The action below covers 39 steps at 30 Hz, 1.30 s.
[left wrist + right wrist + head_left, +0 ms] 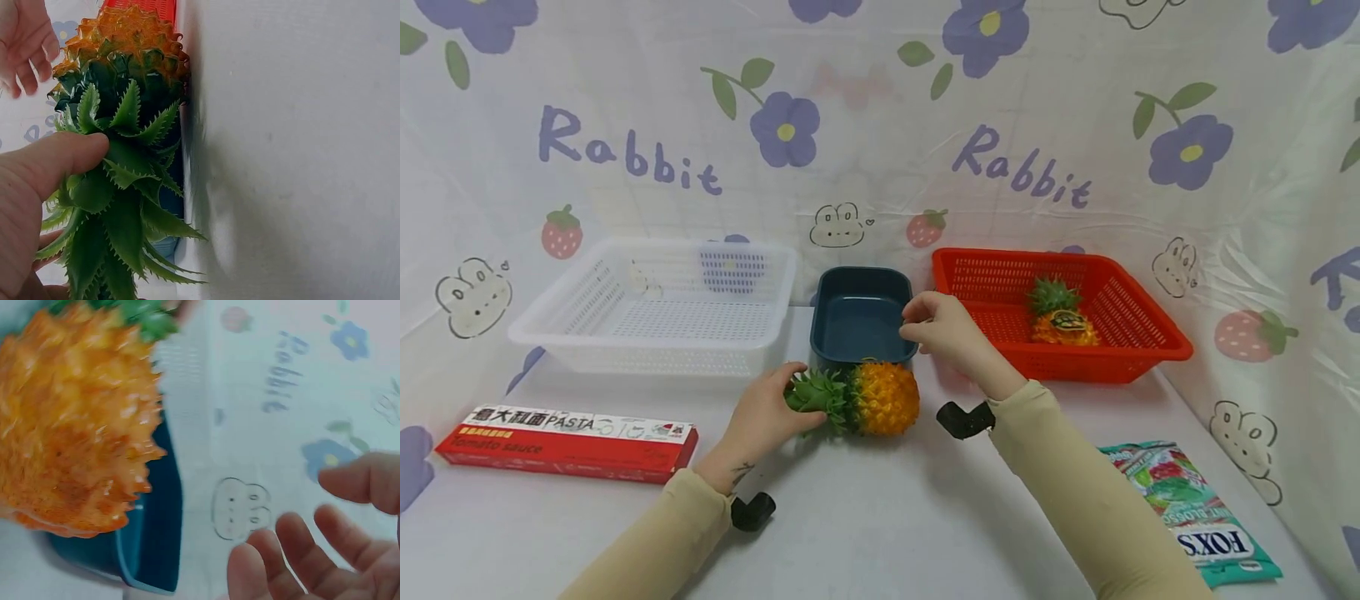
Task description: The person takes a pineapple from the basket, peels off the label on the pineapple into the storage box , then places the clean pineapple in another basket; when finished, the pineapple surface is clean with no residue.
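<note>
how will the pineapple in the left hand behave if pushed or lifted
The pineapple may roll if pushed, since its body is rounded. Its knobbly skin probably resists slipping. The leaves that the left hand holds look thin, so they might bend a little.

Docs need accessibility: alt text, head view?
Left hand holds a pineapple by its leafy crown before a dark blue tub; right hand hovers, holding nothing. A white basket and a red basket flank the tub, the red holding another pineapple.
</note>
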Each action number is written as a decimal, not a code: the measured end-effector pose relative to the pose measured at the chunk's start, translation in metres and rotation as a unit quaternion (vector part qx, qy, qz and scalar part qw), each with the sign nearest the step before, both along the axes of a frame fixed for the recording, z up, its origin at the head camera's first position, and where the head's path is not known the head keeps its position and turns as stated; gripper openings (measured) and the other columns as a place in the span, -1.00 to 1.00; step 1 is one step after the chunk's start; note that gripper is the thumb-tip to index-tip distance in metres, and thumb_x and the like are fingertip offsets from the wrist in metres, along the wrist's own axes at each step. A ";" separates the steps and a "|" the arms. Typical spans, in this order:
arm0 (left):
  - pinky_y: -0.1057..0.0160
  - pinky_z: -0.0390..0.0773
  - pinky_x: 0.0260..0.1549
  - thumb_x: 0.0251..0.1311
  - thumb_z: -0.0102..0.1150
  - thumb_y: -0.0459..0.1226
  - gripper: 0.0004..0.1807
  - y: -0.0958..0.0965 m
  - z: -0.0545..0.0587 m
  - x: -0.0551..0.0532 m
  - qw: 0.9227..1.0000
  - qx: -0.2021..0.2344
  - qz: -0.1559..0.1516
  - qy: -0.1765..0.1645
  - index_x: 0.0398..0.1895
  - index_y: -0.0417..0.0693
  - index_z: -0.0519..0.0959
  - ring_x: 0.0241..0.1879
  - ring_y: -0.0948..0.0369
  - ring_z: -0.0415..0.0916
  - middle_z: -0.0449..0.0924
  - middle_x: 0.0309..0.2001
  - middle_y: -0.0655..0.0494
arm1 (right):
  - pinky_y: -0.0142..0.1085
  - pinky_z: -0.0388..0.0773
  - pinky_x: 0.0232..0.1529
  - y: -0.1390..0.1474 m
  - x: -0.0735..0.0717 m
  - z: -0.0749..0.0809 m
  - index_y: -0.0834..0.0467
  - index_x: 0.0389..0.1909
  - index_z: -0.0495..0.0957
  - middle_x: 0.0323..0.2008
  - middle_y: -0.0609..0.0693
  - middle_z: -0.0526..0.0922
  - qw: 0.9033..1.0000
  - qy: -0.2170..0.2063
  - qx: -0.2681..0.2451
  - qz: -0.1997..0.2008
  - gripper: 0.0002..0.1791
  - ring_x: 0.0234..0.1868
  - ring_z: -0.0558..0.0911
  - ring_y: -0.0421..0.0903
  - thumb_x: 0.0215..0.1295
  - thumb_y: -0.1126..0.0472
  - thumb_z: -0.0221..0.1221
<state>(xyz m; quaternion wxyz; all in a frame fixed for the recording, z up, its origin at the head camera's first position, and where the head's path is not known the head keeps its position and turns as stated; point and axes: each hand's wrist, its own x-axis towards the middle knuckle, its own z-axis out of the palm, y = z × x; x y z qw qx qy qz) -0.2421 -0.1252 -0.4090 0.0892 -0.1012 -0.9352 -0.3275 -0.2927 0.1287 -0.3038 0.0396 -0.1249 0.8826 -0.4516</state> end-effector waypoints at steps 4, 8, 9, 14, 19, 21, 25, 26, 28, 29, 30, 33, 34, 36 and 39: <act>0.02 0.48 -0.10 -0.18 0.42 0.00 -0.20 0.001 0.002 0.001 1.000 0.003 0.001 -0.004 0.19 -0.03 0.37 -0.06 0.02 0.48 0.50 0.08 -0.05 | -0.20 0.59 -0.19 0.018 0.007 0.006 0.20 -0.11 0.44 -0.18 0.05 0.53 0.990 -0.028 -0.120 -0.074 -0.75 -0.16 0.54 0.09 0.21 0.22 0.15; 0.00 0.47 -0.07 -0.18 0.41 0.00 -0.20 0.001 0.002 0.002 1.000 0.003 0.002 -0.007 0.20 -0.02 0.36 -0.02 0.01 0.47 0.48 0.10 -0.05 | -0.27 0.60 -0.22 0.040 0.013 0.008 0.13 -0.19 0.41 -0.26 -0.03 0.48 0.959 -0.044 -0.244 -0.135 -0.83 -0.27 0.54 -0.07 0.23 0.22 0.14; 0.00 0.47 -0.07 -0.17 0.41 0.00 -0.20 0.001 0.002 0.002 1.000 0.003 0.002 -0.008 0.20 -0.02 0.36 -0.02 0.00 0.47 0.48 0.10 -0.06 | -0.31 0.59 -0.25 0.046 0.015 0.008 0.12 -0.21 0.40 -0.28 -0.04 0.46 0.949 -0.046 -0.275 -0.147 -0.84 -0.30 0.53 -0.11 0.23 0.22 0.14; -0.01 0.47 -0.08 -0.18 0.41 0.00 -0.19 0.001 0.002 0.002 1.000 0.000 0.003 -0.009 0.20 -0.02 0.36 -0.03 -0.02 0.47 0.49 0.09 -0.08 | -0.36 0.54 -0.30 0.071 0.025 0.006 0.07 -0.25 0.38 -0.31 -0.04 0.44 0.876 -0.048 -0.429 -0.216 -0.85 -0.36 0.51 -0.13 0.23 0.24 0.16; -0.01 0.46 -0.10 -0.18 0.41 0.00 -0.21 0.002 0.003 0.002 1.000 -0.008 0.001 -0.005 0.18 -0.03 0.37 -0.07 -0.02 0.47 0.51 0.05 -0.11 | -0.35 0.47 -0.42 0.093 0.028 0.001 0.07 -0.27 0.35 -0.29 -0.04 0.40 0.756 -0.037 -0.572 -0.316 -0.79 -0.43 0.45 -0.11 0.18 0.29 0.20; -0.01 0.46 -0.11 -0.18 0.41 -0.01 -0.21 0.002 0.003 0.002 1.000 -0.010 0.001 -0.006 0.18 -0.03 0.36 -0.07 -0.02 0.47 0.51 0.04 -0.12 | -0.35 0.44 -0.42 0.101 0.028 -0.003 0.07 -0.28 0.33 -0.27 -0.05 0.37 0.705 -0.037 -0.613 -0.355 -0.77 -0.41 0.41 -0.10 0.17 0.29 0.21; -0.01 0.46 -0.10 -0.19 0.42 -0.01 -0.21 0.003 0.003 0.002 1.000 -0.010 0.002 -0.008 0.18 -0.03 0.36 -0.07 -0.04 0.46 0.49 0.04 -0.13 | -0.35 0.41 -0.40 0.114 0.025 -0.013 0.06 -0.30 0.33 -0.23 -0.09 0.32 0.619 -0.063 -0.666 -0.412 -0.76 -0.37 0.33 -0.09 0.14 0.29 0.23; -0.02 0.46 -0.11 -0.19 0.41 -0.01 -0.20 0.003 0.003 0.002 1.000 -0.011 0.001 -0.007 0.19 -0.04 0.36 -0.06 -0.04 0.46 0.49 0.04 -0.14 | -0.35 0.40 -0.40 0.117 0.024 -0.016 0.06 -0.28 0.33 -0.21 -0.11 0.31 0.603 -0.069 -0.674 -0.421 -0.75 -0.37 0.32 -0.09 0.14 0.28 0.23; -0.02 0.46 -0.13 -0.19 0.41 0.01 -0.20 0.003 0.003 0.002 1.000 -0.012 0.001 -0.012 0.19 -0.03 0.36 -0.09 -0.04 0.46 0.47 0.04 -0.15 | -0.37 0.39 -0.43 0.121 0.022 -0.022 0.04 -0.22 0.32 -0.22 -0.13 0.28 0.578 -0.088 -0.683 -0.437 -0.71 -0.39 0.31 -0.11 0.14 0.27 0.24; -0.01 0.47 -0.14 -0.19 0.41 0.01 -0.19 0.003 0.002 0.002 1.000 -0.012 0.002 -0.014 0.20 -0.02 0.36 -0.10 -0.04 0.46 0.47 0.03 -0.16 | -0.38 0.39 -0.45 0.123 0.021 -0.025 0.02 -0.18 0.30 -0.23 -0.13 0.27 0.568 -0.097 -0.687 -0.443 -0.68 -0.41 0.30 -0.12 0.14 0.26 0.24; -0.01 0.47 -0.16 -0.19 0.41 0.02 -0.19 0.003 0.002 0.002 1.000 -0.013 0.002 -0.017 0.20 -0.01 0.35 -0.12 -0.04 0.46 0.46 0.03 -0.17 | -0.39 0.39 -0.46 0.124 0.020 -0.028 0.01 -0.14 0.29 -0.26 -0.13 0.27 0.562 -0.103 -0.688 -0.447 -0.64 -0.43 0.30 -0.13 0.14 0.26 0.24; 0.02 0.47 -0.21 -0.20 0.40 0.04 -0.18 0.003 0.002 0.002 1.000 -0.013 0.005 -0.026 0.21 0.01 0.35 -0.18 -0.01 0.44 0.42 0.01 -0.18 | -0.39 0.42 -0.42 0.127 0.015 -0.037 -0.02 -0.08 0.25 -0.35 -0.11 0.28 0.555 -0.116 -0.687 -0.455 -0.58 -0.46 0.31 -0.13 0.13 0.24 0.25; 0.02 0.47 -0.21 -0.20 0.40 0.04 -0.17 0.003 0.002 0.002 1.000 -0.011 0.006 -0.028 0.21 0.01 0.34 -0.18 -0.01 0.44 0.41 0.02 -0.19 | -0.39 0.43 -0.39 0.127 0.014 -0.039 -0.03 -0.07 0.24 -0.37 -0.10 0.28 0.556 -0.120 -0.685 -0.455 -0.56 -0.46 0.32 -0.13 0.13 0.23 0.25; 0.01 0.47 -0.20 -0.20 0.40 0.04 -0.16 0.003 0.003 0.002 0.999 -0.009 0.006 -0.032 0.22 0.01 0.34 -0.17 -0.02 0.44 0.38 0.04 -0.20 | -0.39 0.46 -0.31 0.128 0.011 -0.043 -0.04 -0.05 0.21 -0.36 -0.10 0.28 0.559 -0.127 -0.682 -0.455 -0.53 -0.44 0.33 -0.13 0.12 0.22 0.26; -0.03 0.46 -0.13 -0.21 0.41 0.04 -0.14 0.004 0.005 0.003 0.999 -0.005 0.006 -0.037 0.23 0.00 0.33 -0.10 -0.08 0.43 0.32 0.10 -0.23 | -0.39 0.48 -0.25 0.130 0.008 -0.045 -0.08 0.00 0.15 -0.27 -0.11 0.26 0.560 -0.138 -0.677 -0.457 -0.45 -0.40 0.34 -0.13 0.12 0.22 0.26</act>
